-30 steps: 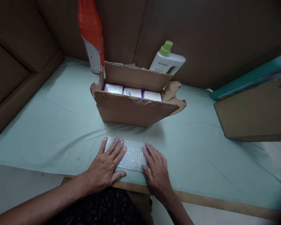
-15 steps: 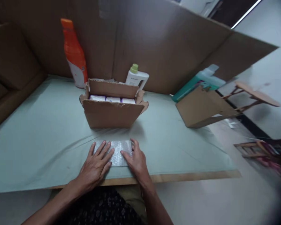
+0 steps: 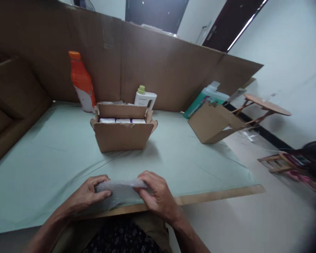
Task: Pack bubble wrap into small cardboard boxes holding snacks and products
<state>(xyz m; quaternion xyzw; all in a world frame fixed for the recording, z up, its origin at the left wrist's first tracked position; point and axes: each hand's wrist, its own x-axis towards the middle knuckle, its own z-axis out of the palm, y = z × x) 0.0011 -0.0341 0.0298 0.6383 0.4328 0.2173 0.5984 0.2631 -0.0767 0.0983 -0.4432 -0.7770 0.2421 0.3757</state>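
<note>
My left hand (image 3: 88,195) and my right hand (image 3: 156,195) both grip a folded piece of bubble wrap (image 3: 119,191), lifted a little off the table's near edge. Fingers of each hand curl over its top, thumbs under. Beyond it an open cardboard box (image 3: 122,135) stands on the pale green table cover (image 3: 42,154), with three white packs (image 3: 122,120) in a row inside.
An orange bottle (image 3: 81,84) and a white bottle with a green cap (image 3: 144,98) stand behind the box against a brown cardboard wall (image 3: 160,66). A second cardboard box (image 3: 213,123) lies tipped at the right by a teal jug (image 3: 206,98). Wooden stools (image 3: 263,107) stand on the floor right.
Both hands lay flat on the bubble wrap before; now they have closed on it and raised it at the table edge. The view has swung up and right.
</note>
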